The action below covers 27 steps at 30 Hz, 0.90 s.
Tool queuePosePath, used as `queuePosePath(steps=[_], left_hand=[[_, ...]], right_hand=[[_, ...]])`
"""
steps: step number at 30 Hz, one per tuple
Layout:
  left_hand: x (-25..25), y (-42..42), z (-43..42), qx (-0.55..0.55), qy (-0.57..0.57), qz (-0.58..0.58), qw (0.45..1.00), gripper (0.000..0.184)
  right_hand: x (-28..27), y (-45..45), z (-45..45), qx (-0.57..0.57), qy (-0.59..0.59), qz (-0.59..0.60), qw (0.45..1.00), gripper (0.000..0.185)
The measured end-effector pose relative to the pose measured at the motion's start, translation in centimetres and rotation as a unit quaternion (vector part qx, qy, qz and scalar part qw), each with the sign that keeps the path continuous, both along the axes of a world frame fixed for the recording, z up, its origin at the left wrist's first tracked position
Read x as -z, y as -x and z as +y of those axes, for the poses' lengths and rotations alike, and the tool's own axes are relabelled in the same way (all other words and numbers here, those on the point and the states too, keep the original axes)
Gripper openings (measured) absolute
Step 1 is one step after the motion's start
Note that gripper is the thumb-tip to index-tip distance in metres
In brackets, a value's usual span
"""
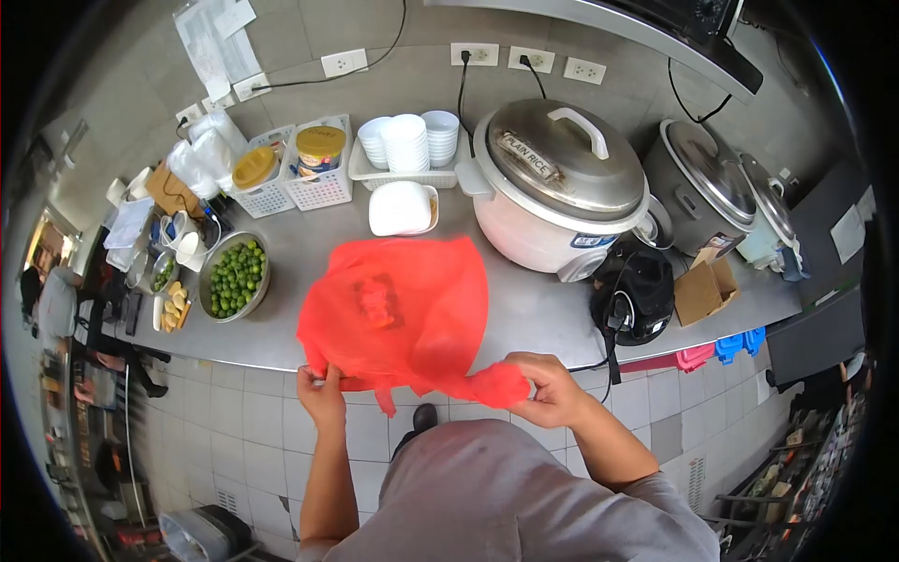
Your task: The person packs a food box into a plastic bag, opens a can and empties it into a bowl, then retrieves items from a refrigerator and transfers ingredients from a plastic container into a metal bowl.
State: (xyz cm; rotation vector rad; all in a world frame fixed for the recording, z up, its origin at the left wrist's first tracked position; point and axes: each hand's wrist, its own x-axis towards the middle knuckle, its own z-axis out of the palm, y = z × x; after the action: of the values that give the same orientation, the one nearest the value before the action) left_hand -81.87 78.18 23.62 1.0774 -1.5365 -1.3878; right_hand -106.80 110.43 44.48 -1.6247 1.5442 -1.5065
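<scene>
A red cloth-like bag (431, 290), thin and slightly see-through, lies spread over the front of the steel counter, with a dark printed patch on it. My left hand (323, 395) pinches its near left corner at the counter's front edge. Bunched red material sits between the thumb and fingers of my right hand (548, 389), at the near right corner. A narrow red strip hangs down between the hands. Behind the bag stands a white lidded container (400, 208). What lies under the bag is hidden.
To the left, a metal bowl (266, 292) holds small green limes, beside cut yellow pieces (174, 307). White baskets (320, 190) and stacked white bowls (406, 140) line the back. A large rice cooker (552, 225), a black bag-like object (635, 290) and a cardboard box (704, 292) stand right.
</scene>
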Motion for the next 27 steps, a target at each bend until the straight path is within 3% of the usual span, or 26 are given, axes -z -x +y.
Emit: queuePosePath(steps=[1, 2, 4, 6, 9, 10, 12, 13, 15, 16, 18, 19, 20, 21, 22, 23, 24, 25, 27], left_hand=[[-0.3, -0.1, -0.5, -0.002, 0.083, -0.044, 0.996, 0.049], [-0.7, -0.5, -0.8, -0.026, 0.237, -0.187, 0.953, 0.048], [-1.8, -0.4, -0.7, -0.050, 0.380, -0.325, 0.865, 0.046], [-4.6, 2.0, 0.1, -0.080, 0.321, -0.162, 0.930, 0.043], [0.5, 3.3, -2.1, 0.010, 0.223, -0.095, 0.970, 0.048], [-0.1, 3.6, -2.0, 0.007, 0.224, -0.096, 0.970, 0.048], [-2.8, 4.9, -1.3, -0.039, 0.046, 0.016, 0.998, 0.036], [-4.1, 5.3, -1.3, -0.037, 0.046, 0.018, 0.998, 0.036], [-7.0, 5.4, -0.7, -0.051, 0.003, 0.174, 0.983, 0.044], [-8.5, 5.1, 0.3, -0.047, -0.001, 0.173, 0.984, 0.044], [-11.8, 4.9, 2.3, 0.080, 0.191, -0.084, 0.975, 0.043], [-12.9, 4.6, 3.1, 0.082, 0.193, -0.082, 0.974, 0.043], [-13.6, 4.0, 3.9, 0.072, 0.300, -0.114, 0.944, 0.046], [-14.0, 3.4, 4.5, 0.062, 0.403, -0.145, 0.901, 0.050], [-14.0, 2.3, 4.5, 0.065, 0.404, -0.144, 0.901, 0.050], [-13.8, 0.6, 3.9, 0.002, 0.335, -0.160, 0.928, 0.051], [-13.7, -1.1, 3.1, -0.063, 0.264, -0.175, 0.947, 0.053], [-13.7, -3.0, 2.0, -0.065, 0.264, -0.175, 0.946, 0.053], [-13.3, -7.3, 0.3, 0.027, 0.086, -0.383, 0.919, 0.051]], right_hand=[[-0.1, -0.7, -0.2, 0.032, -0.023, -0.028, 0.999, 0.034], [0.0, -1.4, -0.5, 0.063, -0.047, -0.057, 0.995, 0.036], [0.6, -2.4, -1.3, 0.037, -0.038, -0.023, 0.998, 0.038], [1.6, -3.1, -1.5, 0.009, -0.029, 0.008, 1.000, 0.040], [3.4, -3.5, -1.7, -0.046, -0.091, 0.046, 0.994, 0.042], [3.8, -3.7, -1.8, -0.032, -0.085, 0.032, 0.995, 0.046], [3.6, -3.7, -2.3, -0.014, -0.077, 0.020, 0.997, 0.051], [2.9, -3.8, -2.7, 0.018, -0.056, 0.038, 0.998, 0.057], [2.7, -3.7, -3.9, 0.056, -0.038, 0.055, 0.996, 0.062], [3.5, -3.6, -4.9, 0.043, -0.101, 0.115, 0.987, 0.070], [4.8, -4.3, -7.2, 0.032, -0.160, 0.175, 0.971, 0.078], [5.2, -5.1, -8.6, 0.020, -0.233, 0.240, 0.942, 0.081], [5.8, -5.6, -9.9, 0.010, -0.303, 0.302, 0.904, 0.084], [7.1, -5.7, -11.0, 0.015, -0.302, 0.301, 0.904, 0.084], [9.0, -5.8, -11.9, 0.043, -0.361, 0.300, 0.882, 0.083], [9.8, -5.9, -12.4, 0.069, -0.419, 0.297, 0.855, 0.082], [10.3, -5.5, -12.3, 0.069, -0.419, 0.296, 0.855, 0.082], [10.4, -4.8, -12.2, 0.102, -0.430, 0.246, 0.863, 0.079], [13.2, -3.7, -11.9, 0.123, -0.441, 0.199, 0.866, 0.076]])
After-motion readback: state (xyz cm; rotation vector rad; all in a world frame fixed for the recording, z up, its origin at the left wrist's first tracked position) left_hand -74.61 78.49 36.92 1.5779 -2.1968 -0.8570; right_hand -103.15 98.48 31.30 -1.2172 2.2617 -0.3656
